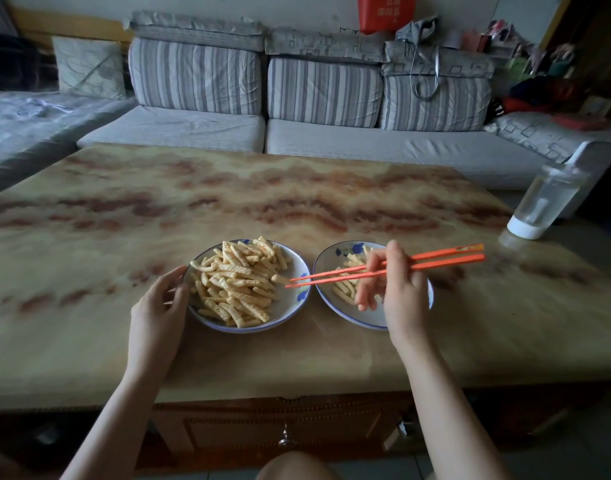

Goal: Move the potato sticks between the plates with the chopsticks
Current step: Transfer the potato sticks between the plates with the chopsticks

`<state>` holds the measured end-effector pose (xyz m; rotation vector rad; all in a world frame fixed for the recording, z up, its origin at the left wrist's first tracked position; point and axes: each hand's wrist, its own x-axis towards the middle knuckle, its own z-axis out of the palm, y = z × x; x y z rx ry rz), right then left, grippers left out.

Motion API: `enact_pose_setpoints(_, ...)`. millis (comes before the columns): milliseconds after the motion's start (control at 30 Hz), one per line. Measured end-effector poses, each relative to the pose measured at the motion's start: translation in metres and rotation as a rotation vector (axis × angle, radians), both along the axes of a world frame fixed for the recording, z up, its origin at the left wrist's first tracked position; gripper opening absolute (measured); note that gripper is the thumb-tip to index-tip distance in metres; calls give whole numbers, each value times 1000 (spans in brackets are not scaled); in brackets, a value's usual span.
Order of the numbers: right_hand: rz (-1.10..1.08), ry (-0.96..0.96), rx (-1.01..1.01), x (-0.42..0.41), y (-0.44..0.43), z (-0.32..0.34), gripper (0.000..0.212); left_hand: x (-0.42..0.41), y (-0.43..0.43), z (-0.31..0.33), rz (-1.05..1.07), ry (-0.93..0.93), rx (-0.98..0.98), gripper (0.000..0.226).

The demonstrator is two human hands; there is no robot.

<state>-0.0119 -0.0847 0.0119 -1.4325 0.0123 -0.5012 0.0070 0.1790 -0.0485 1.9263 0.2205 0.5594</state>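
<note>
Ref for all positions: full plate (294, 299).

- Nearest camera: bare knee (297, 465), below the full plate. Wooden drawer front (283, 431) lies between the knee and the plate, under the table edge.
- Left hand (158, 299) is on the full plate's left rim, thumb on top of the rim and fingers curled under and round it. It's gripping the plate.
- The full plate is white with a blue rim and sits on the marble-pattern table (227, 188). It holds a heaped pile of potato sticks (234, 282), crinkle-cut and pale yellow, covering most of the dish.
- Second plate (366, 318) is just right of the full plate, rims nearly touching. It holds a few sticks (345, 289), partly hidden by the hand.
- Right hand (397, 289) is over the second plate, fingers wrapped round the orange chopsticks (435, 261) mid-shaft.
- The chopsticks point left, with the tips at the full plate's right side, a narrow gap between them. One stick (279, 278) sits right at the tips. Can't tell if it's pinched or only touched.
- Clear bottle (546, 199) with a white base is far right of the full plate, at the table's right edge. It looks to hold clear liquid.
- Behind the full plate, past the table, is a grey sofa (331, 140) with striped cushions (324, 91).
- Grey bag (425, 46) is on the sofa back, upper right.
</note>
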Motion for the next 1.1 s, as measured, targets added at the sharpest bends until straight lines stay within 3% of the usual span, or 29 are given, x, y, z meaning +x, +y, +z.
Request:
enact_pose_setpoints(267,-348,-76,77,5,-34,5,42,0,0,0,-5,-6,0,28)
enact_pose_setpoints(667,-371,-80,7,16,-35,-5,40,3,2,-4,-3,2,5,26)
enact_pose_setpoints(867,-243,-112,40,3,-22,3,42,3,3,-4,-4,-3,11,27)
enact_pose_setpoints(1100,78,-44,-69,-3,6,-5,45,3,3,-4,-9,-10,19,28)
